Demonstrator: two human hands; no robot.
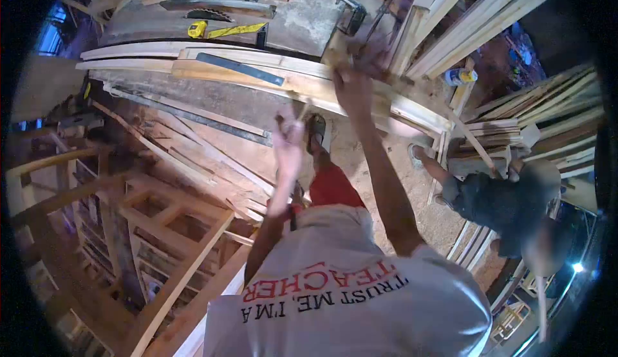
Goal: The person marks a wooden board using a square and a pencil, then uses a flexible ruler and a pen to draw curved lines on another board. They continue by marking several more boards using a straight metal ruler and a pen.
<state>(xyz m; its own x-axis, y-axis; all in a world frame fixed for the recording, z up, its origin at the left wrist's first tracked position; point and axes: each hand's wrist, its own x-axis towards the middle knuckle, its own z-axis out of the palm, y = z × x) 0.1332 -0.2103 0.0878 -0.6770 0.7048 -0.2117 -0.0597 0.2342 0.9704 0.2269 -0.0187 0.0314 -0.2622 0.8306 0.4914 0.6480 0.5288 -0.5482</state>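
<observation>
My left hand (291, 139) is raised just short of the long boards (302, 90), its fingers drawn together around something thin and pale, too blurred to name. Over the boards, to the right, my right hand (353, 90) is smeared by motion. A dark blurred shape overlaps its fingertips, and I cannot tell whether the hand holds it. Left of my hands, a flat grey metal strip (239, 69) lies along a wider, pale board. Behind the boards sits a yellow tape measure (197, 29) with its blade (237, 31) pulled out, next to a circular saw blade (209, 15).
A clamp (351, 13) stands at the bench's back. Long planks (483, 22) jut in from the upper right near a white container (461, 76). Another person (499, 206) bends at the right beside stacked timber (547, 119). Wooden frames (148, 222) fill the lower left.
</observation>
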